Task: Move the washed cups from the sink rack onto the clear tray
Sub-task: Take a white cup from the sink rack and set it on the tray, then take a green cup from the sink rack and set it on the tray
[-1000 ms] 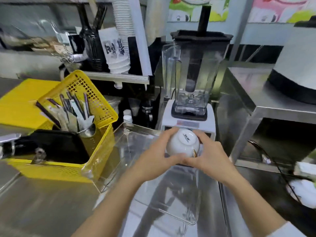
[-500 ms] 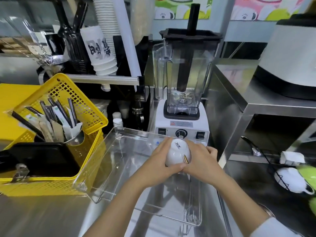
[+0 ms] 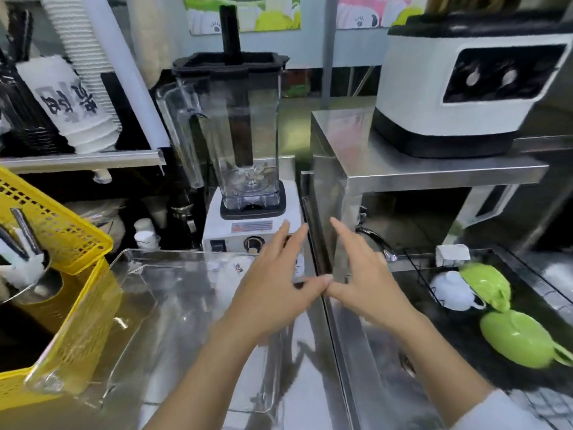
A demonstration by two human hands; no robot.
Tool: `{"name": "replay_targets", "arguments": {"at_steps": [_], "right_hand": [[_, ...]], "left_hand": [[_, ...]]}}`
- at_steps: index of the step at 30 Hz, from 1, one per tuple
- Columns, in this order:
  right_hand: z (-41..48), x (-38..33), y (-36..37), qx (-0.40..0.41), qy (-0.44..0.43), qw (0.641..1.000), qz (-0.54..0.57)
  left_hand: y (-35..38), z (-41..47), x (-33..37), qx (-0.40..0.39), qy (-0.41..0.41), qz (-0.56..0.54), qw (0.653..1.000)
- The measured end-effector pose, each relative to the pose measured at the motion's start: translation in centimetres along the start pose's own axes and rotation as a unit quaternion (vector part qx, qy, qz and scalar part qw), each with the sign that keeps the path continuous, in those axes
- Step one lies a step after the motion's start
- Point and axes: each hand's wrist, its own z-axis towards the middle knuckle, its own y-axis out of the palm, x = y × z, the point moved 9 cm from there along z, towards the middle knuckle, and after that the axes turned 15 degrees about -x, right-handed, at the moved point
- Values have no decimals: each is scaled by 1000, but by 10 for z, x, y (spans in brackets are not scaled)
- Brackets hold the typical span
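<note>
The clear tray (image 3: 145, 308) lies on the steel counter. A white cup (image 3: 234, 271) stands upside down at its far right end, partly hidden by my left hand (image 3: 279, 283). That hand is open above the tray's right side, fingers spread. My right hand (image 3: 359, 274) is open too, over the sink's left rim, thumb tips of both hands almost touching. In the sink rack (image 3: 424, 274) at the right lie a white cup (image 3: 452, 291) and two green cups (image 3: 486, 285) (image 3: 521, 339), all tipped over.
A blender (image 3: 242, 156) stands just behind the tray. A yellow basket (image 3: 62, 243) with utensils sits at the left against the tray. A steel shelf (image 3: 418, 169) carries a white machine (image 3: 465, 88) above the sink tap (image 3: 375, 240).
Both hands set the white cup upside down in the tray and let go. They now open and draw right, toward the sink. The view has swung right.
</note>
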Motion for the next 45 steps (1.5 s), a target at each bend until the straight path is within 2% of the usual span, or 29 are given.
{"name": "replay_targets", "arguments": {"at_steps": [8, 16, 19, 25, 28, 34, 37, 40, 45], "right_hand": [[-46, 107, -51, 20, 65, 997, 24], [-108, 245, -96, 37, 174, 984, 18], [-129, 291, -104, 22, 217, 976, -2], [-157, 364, -103, -13, 284, 958, -30], [-161, 387, -92, -44, 315, 948, -33], [-163, 421, -65, -97, 374, 922, 3], [-162, 426, -62, -94, 390, 916, 18], [-160, 423, -64, -75, 399, 914, -15], [-163, 418, -63, -85, 396, 914, -34]], "left_hand": [[91, 57, 70, -67, 28, -2, 997], [210, 137, 122, -164, 42, 19, 985], [263, 163, 130, -224, 46, 52, 972], [340, 196, 137, -277, 33, 95, 956], [366, 204, 146, -283, 50, 103, 952], [404, 221, 135, -318, -8, 49, 947], [415, 224, 131, -314, -27, 24, 949], [414, 224, 127, -277, -45, -39, 959], [417, 220, 134, -286, -20, -53, 956]]}}
